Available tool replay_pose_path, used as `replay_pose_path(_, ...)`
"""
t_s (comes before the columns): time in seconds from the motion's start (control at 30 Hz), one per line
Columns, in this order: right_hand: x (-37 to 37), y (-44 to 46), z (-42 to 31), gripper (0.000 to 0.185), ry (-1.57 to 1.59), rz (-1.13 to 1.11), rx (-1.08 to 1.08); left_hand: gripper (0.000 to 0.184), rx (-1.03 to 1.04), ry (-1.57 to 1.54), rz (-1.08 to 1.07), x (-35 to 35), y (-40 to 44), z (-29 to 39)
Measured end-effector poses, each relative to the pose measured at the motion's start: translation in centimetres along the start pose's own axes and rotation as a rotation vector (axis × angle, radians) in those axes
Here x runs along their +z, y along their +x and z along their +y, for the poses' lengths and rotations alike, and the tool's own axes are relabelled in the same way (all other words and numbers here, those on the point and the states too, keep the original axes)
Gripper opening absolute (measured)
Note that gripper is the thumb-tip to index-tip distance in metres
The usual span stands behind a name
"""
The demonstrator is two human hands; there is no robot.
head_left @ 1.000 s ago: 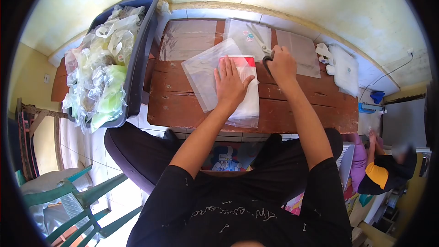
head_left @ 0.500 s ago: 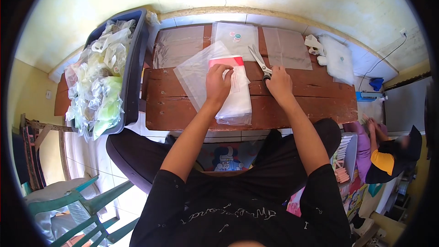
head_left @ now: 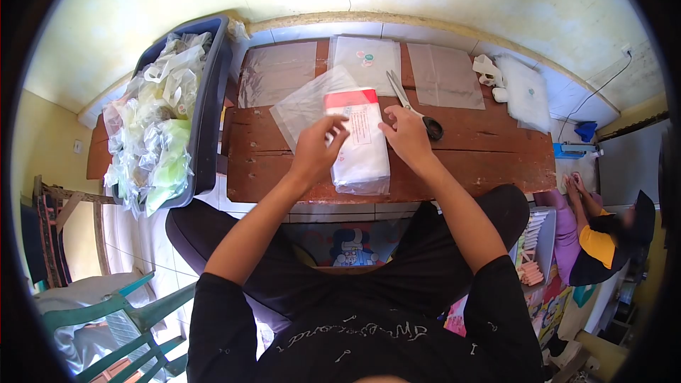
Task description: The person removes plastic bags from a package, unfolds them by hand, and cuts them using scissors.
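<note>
A flat plastic packet with a red band across its top (head_left: 360,152) lies on the wooden bench (head_left: 482,152), directly in front of the person, its far end overlapping a fan of clear plastic bags (head_left: 294,110). The left hand (head_left: 314,147) is loosely curled at the packet's left edge, with a gap between thumb and fingers. The right hand (head_left: 410,138) is partly open by the right edge, thumb and fingers apart. Neither appears to grip anything; whether the fingertips touch the packet, I cannot tell.

The scissors (head_left: 405,98) lie unheld just beside the right hand, blades pointing to the back. As for progress, the packet seems full, and its red band stretches across the top; whether that end is cut open cannot be made out. No bag from it is in either hand, so emptying it looks not yet done.

Along the back of the bench lie a clear sheet at left (head_left: 278,74), a bag with round stickers (head_left: 347,53) and another sheet at right (head_left: 447,76). A dark tub (head_left: 213,117) of filled bags (head_left: 152,128) stands to the left.
</note>
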State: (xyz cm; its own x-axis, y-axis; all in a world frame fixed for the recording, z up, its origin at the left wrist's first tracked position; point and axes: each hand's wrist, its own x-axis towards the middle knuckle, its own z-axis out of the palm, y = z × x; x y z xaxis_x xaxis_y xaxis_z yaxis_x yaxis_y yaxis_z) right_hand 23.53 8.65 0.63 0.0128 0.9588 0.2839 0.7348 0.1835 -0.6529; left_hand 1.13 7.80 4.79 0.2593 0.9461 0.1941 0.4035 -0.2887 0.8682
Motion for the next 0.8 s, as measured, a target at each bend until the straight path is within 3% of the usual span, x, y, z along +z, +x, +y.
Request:
replay_pose_path(0.1,0.2,-0.2,0.0,0.034,-0.005,-0.069,0.158,0.025,-0.005,-0.006,-0.080,0.3,-2.1,-1.6)
replay_pose_path(0.17,0.5,-0.5,0.1,0.033,-0.031,-0.072,0.145,0.025,-0.041,0.008,-0.119,0.7,-3.3,-3.0)
replay_pose_path(0.23,0.2,0.0,-0.3,0.027,0.100,-0.125,0.244,0.025,-0.004,0.049,-0.214,1.0,-2.9,-2.7)
replay_pose_path(0.3,0.5,0.1,0.1,0.023,0.134,-0.098,0.221,0.024,-0.032,0.069,-0.266,1.3,-2.7,-2.5)
replay_pose_path(0.37,0.9,0.2,0.5,0.019,0.174,-0.080,0.196,0.022,0.068,0.107,-0.279,1.3,-2.8,-2.6)
replay_pose_path(0.5,0.1,0.7,-0.4,0.013,0.239,-0.033,0.220,0.020,0.070,0.079,-0.276,1.1,-2.9,-2.6)
replay_pose_path(0.67,-1.2,1.8,-1.4,0.014,0.336,0.065,0.186,0.018,0.099,0.070,-0.117,0.2,-2.1,-1.8)
replay_pose_path(0.8,-1.2,2.5,-0.1,0.013,0.352,0.221,0.048,0.017,0.101,0.092,-0.053,-0.5,-1.7,-1.8)
